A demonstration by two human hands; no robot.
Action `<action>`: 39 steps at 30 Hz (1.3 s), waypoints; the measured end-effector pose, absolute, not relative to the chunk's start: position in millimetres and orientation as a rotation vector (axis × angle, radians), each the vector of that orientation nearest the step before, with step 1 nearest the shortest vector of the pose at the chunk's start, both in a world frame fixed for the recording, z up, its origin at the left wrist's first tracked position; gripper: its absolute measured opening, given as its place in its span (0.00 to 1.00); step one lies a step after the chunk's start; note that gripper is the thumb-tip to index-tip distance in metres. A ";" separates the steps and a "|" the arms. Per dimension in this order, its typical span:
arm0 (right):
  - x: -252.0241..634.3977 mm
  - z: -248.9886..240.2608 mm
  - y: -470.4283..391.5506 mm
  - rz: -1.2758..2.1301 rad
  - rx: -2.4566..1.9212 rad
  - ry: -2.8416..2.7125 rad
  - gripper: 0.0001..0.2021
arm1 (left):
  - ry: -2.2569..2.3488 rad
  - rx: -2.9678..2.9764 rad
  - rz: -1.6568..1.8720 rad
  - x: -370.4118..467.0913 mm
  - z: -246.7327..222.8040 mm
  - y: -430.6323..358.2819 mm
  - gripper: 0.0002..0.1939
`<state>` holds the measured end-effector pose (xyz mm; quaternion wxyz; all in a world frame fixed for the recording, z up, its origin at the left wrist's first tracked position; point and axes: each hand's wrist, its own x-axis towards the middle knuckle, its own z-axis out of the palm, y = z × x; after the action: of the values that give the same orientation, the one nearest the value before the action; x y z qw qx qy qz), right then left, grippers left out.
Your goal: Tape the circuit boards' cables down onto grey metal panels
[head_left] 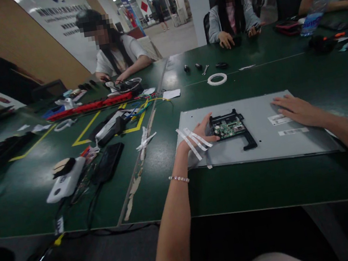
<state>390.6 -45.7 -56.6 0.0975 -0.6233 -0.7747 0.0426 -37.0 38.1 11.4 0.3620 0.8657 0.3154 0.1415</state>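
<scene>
A flat grey panel (236, 154) lies on the green table in front of me. On it sits a green circuit board (230, 128) in a black plastic frame (250, 140), which has an arm sticking out at its lower right. My left hand (199, 133) grips the frame's left edge between thumb and fingers. Several white tape strips (195, 141) lie across the back of this hand. Flat on the panel's right part, fingers outstretched, rests my right hand (298, 109), beside two white labels (293, 131). It holds nothing.
A white tape roll (217, 79) and a small wrench (205, 70) lie beyond the panel. To the left are crossed tape pieces (145, 139), a black phone-like device (108, 162), a white power bank (66, 180) and cables. Other people sit across the table; a water bottle (315, 13) stands far right.
</scene>
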 end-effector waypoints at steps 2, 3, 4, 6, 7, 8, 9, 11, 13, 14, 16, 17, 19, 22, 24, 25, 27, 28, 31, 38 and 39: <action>392.4 -61.0 -44.1 0.122 -1.837 -2.268 0.29 | 0.823 2.234 0.370 -39.3 10.0 38.9 0.49; 392.9 -62.8 -43.4 0.121 -1.831 -2.261 0.29 | 0.833 2.235 0.362 -40.2 9.8 38.8 0.49; 393.0 -64.0 -43.0 0.120 -1.825 -2.259 0.28 | 0.842 2.235 0.355 -41.0 9.9 38.6 0.50; 391.8 -64.7 -43.2 0.114 -1.817 -2.258 0.28 | 0.850 2.235 0.339 -42.0 10.6 38.0 0.50; 390.7 -64.2 -43.7 0.111 -1.813 -2.257 0.28 | 0.847 2.242 0.332 -42.4 10.9 37.9 0.50; 389.3 -63.6 -44.3 0.107 -1.808 -2.257 0.28 | 0.839 2.254 0.322 -42.7 11.1 38.0 0.50; 388.0 -62.9 -44.8 0.104 -1.807 -2.256 0.28 | 0.831 2.268 0.312 -43.0 11.1 38.1 0.51; 385.8 -62.2 -45.1 0.106 -1.815 -2.256 0.28 | 0.815 2.293 0.289 -43.5 10.8 38.5 0.51; 384.5 -62.7 -44.1 0.112 -1.833 -2.255 0.28 | 0.811 2.306 0.271 -43.8 10.4 38.1 0.52; 384.0 -63.2 -43.3 0.109 -1.841 -2.253 0.28 | 0.816 2.311 0.262 -43.7 10.3 37.5 0.53; 382.7 -63.5 -41.5 0.092 -1.846 -2.255 0.28 | 0.841 2.327 0.241 -43.0 10.6 35.4 0.55; 381.8 -63.0 -40.8 0.084 -1.844 -2.261 0.28 | 0.866 2.333 0.233 -42.5 11.1 34.1 0.56; 379.2 -60.9 -40.3 0.076 -1.838 -2.276 0.28 | 0.915 2.341 0.208 -41.5 12.5 31.7 0.58; 374.9 -57.2 -41.1 0.066 -1.850 -2.292 0.28 | 0.957 2.337 0.182 -41.0 15.8 29.6 0.58; 373.2 -56.7 -41.5 0.051 -1.858 -2.305 0.28 | 0.963 2.335 0.166 -41.8 18.2 29.5 0.58; 372.9 -57.3 -41.5 0.043 -1.857 -2.309 0.28 | 0.964 2.334 0.160 -42.4 19.2 29.8 0.58; 373.3 -60.0 -41.0 0.030 -1.847 -2.313 0.28 | 0.954 2.335 0.139 -43.6 20.5 30.6 0.58; 373.7 -61.7 -40.7 0.022 -1.844 -2.310 0.28 | 0.952 2.335 0.131 -44.1 20.7 31.1 0.58; 373.9 -65.5 -40.2 -0.001 -1.844 -2.298 0.28 | 0.970 2.325 0.127 -44.6 20.3 32.5 0.58; 365.3 -57.3 -41.7 -0.018 -1.863 -2.287 0.28 | 0.967 2.249 0.203 -45.9 19.3 35.0 0.59; 364.7 -55.9 -41.8 -0.013 -1.861 -2.286 0.28 | 0.964 2.244 0.217 -46.1 18.7 35.3 0.59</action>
<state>364.7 -41.8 -55.9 0.0966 -0.6284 -0.7719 -0.0045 -46.1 35.3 18.7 0.3379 0.8614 0.3699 0.0833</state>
